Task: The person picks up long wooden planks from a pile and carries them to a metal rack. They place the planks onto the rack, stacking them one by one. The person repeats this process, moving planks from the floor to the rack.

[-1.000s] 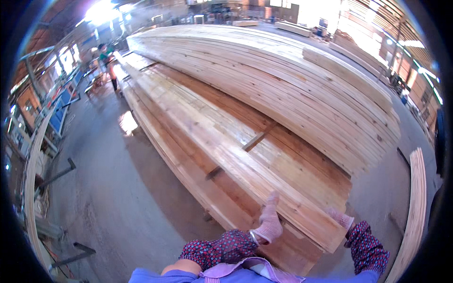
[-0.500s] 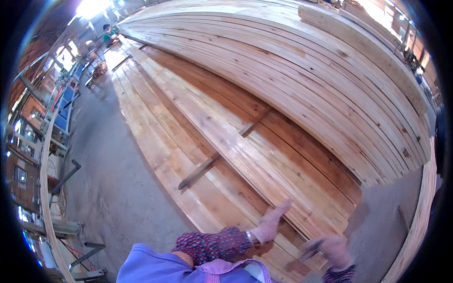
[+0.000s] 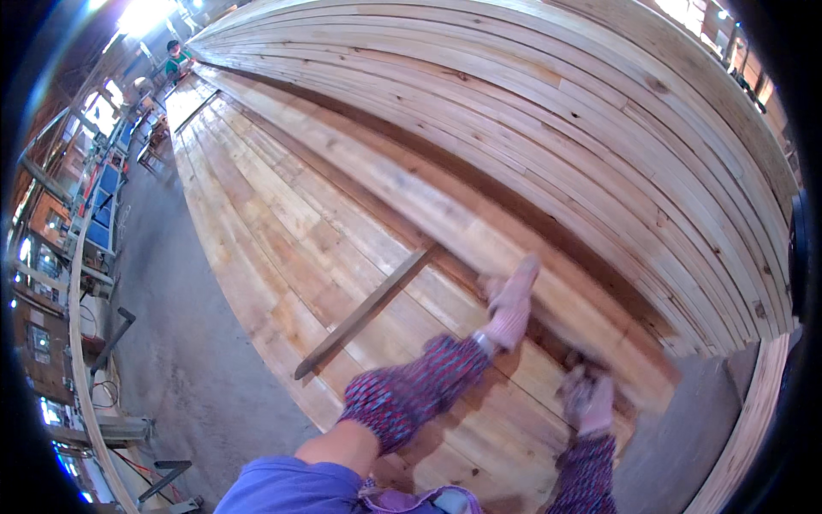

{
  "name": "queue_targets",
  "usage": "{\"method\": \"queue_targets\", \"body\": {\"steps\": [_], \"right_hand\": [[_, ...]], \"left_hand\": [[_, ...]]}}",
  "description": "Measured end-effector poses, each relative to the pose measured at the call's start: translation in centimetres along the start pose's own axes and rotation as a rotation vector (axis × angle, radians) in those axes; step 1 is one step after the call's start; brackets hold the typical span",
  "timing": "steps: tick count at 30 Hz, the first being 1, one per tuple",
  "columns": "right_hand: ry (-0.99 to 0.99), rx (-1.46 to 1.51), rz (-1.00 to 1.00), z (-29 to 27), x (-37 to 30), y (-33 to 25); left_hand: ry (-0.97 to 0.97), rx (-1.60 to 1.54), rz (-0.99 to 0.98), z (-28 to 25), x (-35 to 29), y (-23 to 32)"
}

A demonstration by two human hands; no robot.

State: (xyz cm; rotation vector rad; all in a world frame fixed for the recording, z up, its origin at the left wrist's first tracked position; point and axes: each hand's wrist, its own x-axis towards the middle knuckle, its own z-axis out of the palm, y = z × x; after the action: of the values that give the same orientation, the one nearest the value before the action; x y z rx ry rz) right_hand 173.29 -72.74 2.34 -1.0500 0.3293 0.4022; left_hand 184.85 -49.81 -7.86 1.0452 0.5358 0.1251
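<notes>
A long pale wooden board (image 3: 445,201), smeared by motion, runs from the near right toward the far left beside a tall stack. My left hand (image 3: 511,304), in a pinkish glove, grips its near edge, fingers on the upper side. Close to the board's near end, my right hand (image 3: 591,396), also gloved, is curled at the same edge; its fingertips are partly hidden and blurred. Below lies a layer of planks (image 3: 282,257) side by side. A thin dark wooden strip (image 3: 364,313) crosses them, its far end beside the board.
A high stack of boards (image 3: 531,111) rises along the right. Far off at the planks' other end stands a person in green (image 3: 177,62). On the left are the grey floor (image 3: 201,343), a metal bracket (image 3: 116,334) and a long rail (image 3: 77,317).
Both hands have moved up and forward onto the board. The board has shifted right toward the stack, uncovering more planks on its left. The view has shifted too.
</notes>
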Motion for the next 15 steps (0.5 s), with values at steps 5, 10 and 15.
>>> {"method": "queue_targets", "body": {"steps": [5,10,15], "right_hand": [[0.156,0.481,0.091,-2.6,8.0,-2.4],[0.23,0.456,0.019,0.4,8.5,-1.0],[0.01,0.232,0.149,3.6,3.0,-1.3]], "left_hand": [[0.527,0.334,-0.064,10.3,-0.8,7.0],[0.239,0.398,-0.186,7.9,-0.7,9.4],[-0.36,0.194,-0.263,1.8,-5.0,15.9]]}}
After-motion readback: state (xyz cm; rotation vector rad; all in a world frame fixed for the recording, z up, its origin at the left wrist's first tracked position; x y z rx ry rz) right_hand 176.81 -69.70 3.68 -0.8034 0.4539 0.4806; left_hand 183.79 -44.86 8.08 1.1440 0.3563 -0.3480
